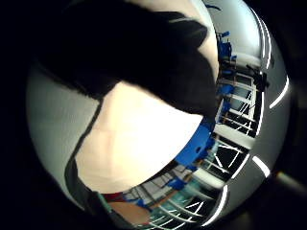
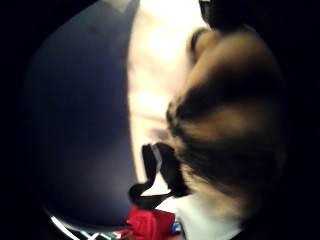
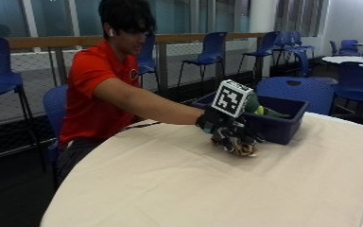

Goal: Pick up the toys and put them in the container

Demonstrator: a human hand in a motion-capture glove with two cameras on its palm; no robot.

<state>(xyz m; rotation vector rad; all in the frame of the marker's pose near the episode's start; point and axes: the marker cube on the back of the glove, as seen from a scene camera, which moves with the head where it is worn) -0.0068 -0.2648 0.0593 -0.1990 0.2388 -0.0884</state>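
A wide counter (image 3: 187, 189) covered in a cream cloth fills the near part of the scene. Farther in, the gloved right hand (image 3: 222, 125) is held just above the cloth, beside the near wall of a dark blue container (image 3: 281, 126). The grip is curled around a brown-and-black striped plush toy (image 3: 239, 146), which hangs below the fingers and sits at or just over the cloth; whether it touches the cloth cannot be told. In the thumb-side palm view the same striped fur (image 2: 230, 125) fills much of the frame right against the palm, with the cream cloth (image 2: 150, 75) and the container's dark wall (image 2: 75, 125) beside it. In the little-finger-side palm view the glove (image 1: 139, 52) lies dark across the frame over the pale cloth (image 1: 134, 143).

The container stands on the counter just behind the hand, and a green toy (image 3: 260, 109) shows above its rim, inside it.

The person (image 3: 103, 90), in a red shirt, sits at the counter's far-left edge with the right arm stretched out toward the container. Behind, blue chairs (image 3: 206, 52) stand along a railing.
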